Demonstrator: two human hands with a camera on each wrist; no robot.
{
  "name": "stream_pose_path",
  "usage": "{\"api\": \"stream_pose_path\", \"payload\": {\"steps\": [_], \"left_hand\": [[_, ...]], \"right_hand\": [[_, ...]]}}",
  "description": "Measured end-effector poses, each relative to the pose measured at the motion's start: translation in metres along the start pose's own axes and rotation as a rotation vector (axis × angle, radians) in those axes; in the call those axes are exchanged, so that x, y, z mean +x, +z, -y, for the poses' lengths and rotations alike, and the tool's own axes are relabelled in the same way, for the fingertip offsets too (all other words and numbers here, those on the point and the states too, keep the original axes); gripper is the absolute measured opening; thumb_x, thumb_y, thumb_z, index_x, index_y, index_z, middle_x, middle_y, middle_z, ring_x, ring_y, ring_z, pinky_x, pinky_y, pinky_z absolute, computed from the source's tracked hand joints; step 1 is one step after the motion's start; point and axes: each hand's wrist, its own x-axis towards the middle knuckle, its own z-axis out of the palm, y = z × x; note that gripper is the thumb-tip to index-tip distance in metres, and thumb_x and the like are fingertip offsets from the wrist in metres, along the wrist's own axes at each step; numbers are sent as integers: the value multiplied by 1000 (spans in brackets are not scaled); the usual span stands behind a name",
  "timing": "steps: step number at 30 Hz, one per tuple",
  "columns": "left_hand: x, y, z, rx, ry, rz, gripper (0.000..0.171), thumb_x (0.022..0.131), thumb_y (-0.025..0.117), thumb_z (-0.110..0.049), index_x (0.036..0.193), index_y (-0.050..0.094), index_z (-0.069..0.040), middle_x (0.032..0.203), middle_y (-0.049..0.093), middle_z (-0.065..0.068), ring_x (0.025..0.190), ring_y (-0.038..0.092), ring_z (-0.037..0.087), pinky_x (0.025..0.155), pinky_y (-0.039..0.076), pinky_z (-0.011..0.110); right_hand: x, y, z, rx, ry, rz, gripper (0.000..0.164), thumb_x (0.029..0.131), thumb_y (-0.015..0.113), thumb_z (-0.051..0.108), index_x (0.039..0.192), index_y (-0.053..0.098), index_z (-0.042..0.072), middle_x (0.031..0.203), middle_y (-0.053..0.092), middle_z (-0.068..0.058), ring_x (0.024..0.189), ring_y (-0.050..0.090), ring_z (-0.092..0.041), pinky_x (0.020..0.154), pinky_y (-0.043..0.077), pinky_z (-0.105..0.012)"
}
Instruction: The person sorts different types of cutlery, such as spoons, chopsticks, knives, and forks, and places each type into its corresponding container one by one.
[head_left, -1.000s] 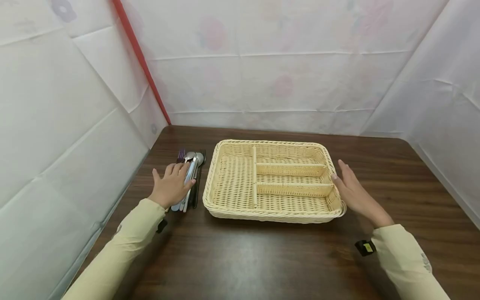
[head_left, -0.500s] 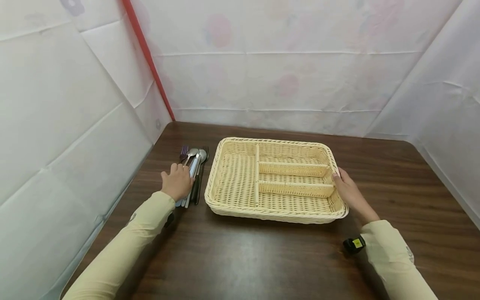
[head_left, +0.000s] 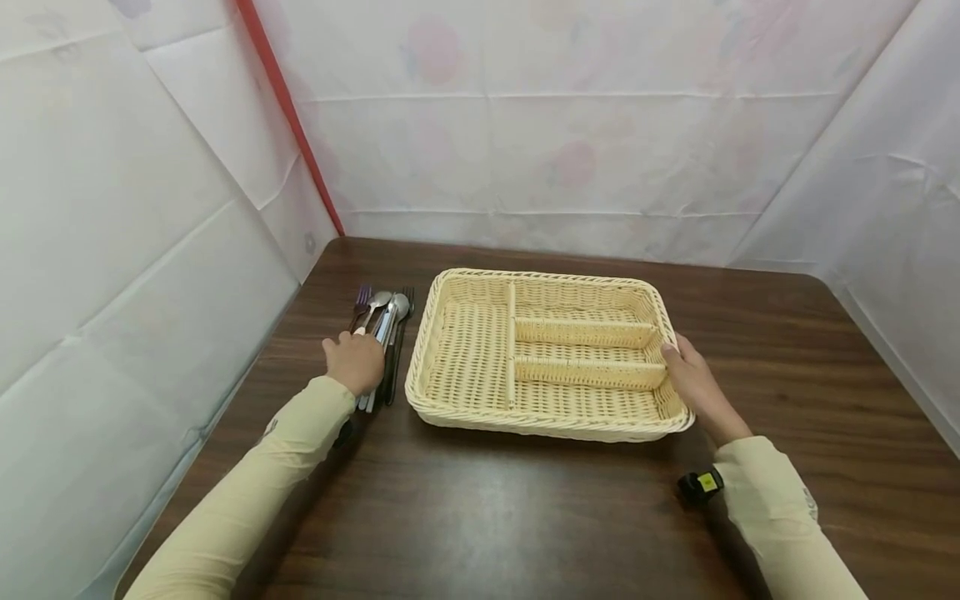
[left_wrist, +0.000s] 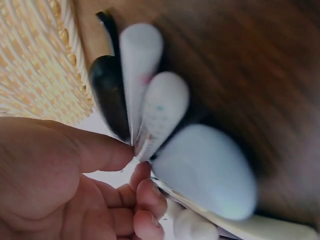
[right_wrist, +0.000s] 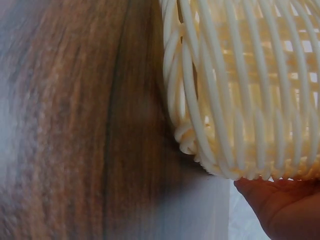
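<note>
A pile of cutlery (head_left: pixel 397 329), with forks and spoons at its far end, lies left of the basket. My left hand (head_left: pixel 355 363) reaches over the handle ends. In the left wrist view, thumb and fingertips close around a white printed handle (left_wrist: pixel 167 95), beside a black handle (left_wrist: pixel 107 95) and a wide pale-blue handle (left_wrist: pixel 207 172). Which utensil this handle belongs to, I cannot tell. My right hand (head_left: pixel 693 379) grips the right rim of the cream woven basket (head_left: pixel 551 427), thumb on the inner side and fingers outside.
Dividers (head_left: pixel 585 332) split the basket into one large left compartment and three narrow right ones. It rests on a dark wooden table (head_left: pixel 480 517). White sheeting (head_left: pixel 525 150) walls the back and sides, with a red strip (head_left: pixel 288 108) at the back left corner.
My left hand has gone from spread fingers over the cutlery to curled fingers at the handles. My right hand has moved in from beside the basket and taken hold of its rim.
</note>
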Motion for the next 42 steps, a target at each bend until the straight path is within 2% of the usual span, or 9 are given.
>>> {"api": "stream_pose_path", "payload": {"steps": [6, 10, 16, 21, 24, 28, 34, 40, 42], "left_hand": [[7, -9, -4, -25, -34, 41, 27, 93, 51, -14, 71, 61, -4, 82, 64, 19, 85, 57, 43, 84, 32, 59], [8, -10, -4, -33, -32, 59, 30, 93, 52, -19, 68, 61, -7, 83, 66, 18, 83, 60, 41, 86, 32, 58], [9, -5, -6, -71, -76, 27, 29, 93, 55, -24, 82, 64, 2, 91, 65, 23, 87, 61, 42, 85, 35, 57], [10, 1, -7, -108, -92, -12, 33, 93, 55, -23, 95, 55, 10, 90, 63, 27, 86, 62, 44, 82, 40, 56], [9, 2, -5, -109, -66, -46, 33, 92, 55, -22, 97, 50, 10, 88, 62, 29, 83, 62, 45, 77, 43, 55], [7, -4, -1, -113, -16, -91, 30, 91, 55, -21, 92, 48, 8, 77, 60, 26, 73, 62, 44, 65, 47, 53], [-2, -20, 2, -124, 70, -160, 29, 92, 55, -21, 80, 40, 2, 57, 50, 15, 50, 54, 33, 46, 44, 47], [-10, -37, -7, -117, 242, -322, 21, 86, 53, -10, 75, 36, -4, 47, 35, 2, 41, 34, 18, 37, 29, 34], [-12, -43, -11, -74, 335, -359, 23, 87, 51, -5, 72, 34, -6, 51, 29, -1, 42, 27, 13, 38, 23, 29]], "right_hand": [[1, -1, 0, 20, -15, -9, 60, 104, 23, 35, 152, 7, 2, 150, 20, -30, 133, 26, -40, 108, 22, -54], [1, -1, -1, 17, -19, -7, 60, 104, 23, 35, 151, 7, 2, 149, 20, -31, 133, 25, -41, 108, 21, -54], [0, -1, -3, 15, -25, -14, 60, 104, 24, 34, 151, 7, 1, 149, 21, -31, 133, 25, -40, 108, 21, -54], [-2, 0, -4, 5, -27, 1, 60, 105, 23, 34, 151, 5, 0, 148, 20, -33, 133, 25, -42, 107, 21, -55], [-2, 0, -4, 1, -43, -4, 60, 105, 24, 34, 151, 6, -1, 148, 20, -33, 133, 25, -42, 107, 22, -56], [2, 0, -4, -6, -67, -21, 60, 105, 25, 33, 150, 8, -2, 150, 20, -31, 135, 22, -41, 108, 20, -56], [4, 1, -2, -4, -55, -16, 59, 105, 24, 33, 151, 6, 0, 151, 17, -29, 136, 21, -40, 108, 19, -55], [2, 0, -1, -15, -31, -10, 58, 105, 22, 32, 151, 5, 1, 151, 17, -30, 137, 20, -40, 109, 18, -55], [2, 0, 0, -12, -31, -7, 58, 105, 22, 31, 151, 5, 1, 150, 18, -30, 136, 21, -40, 109, 19, -55]]}}
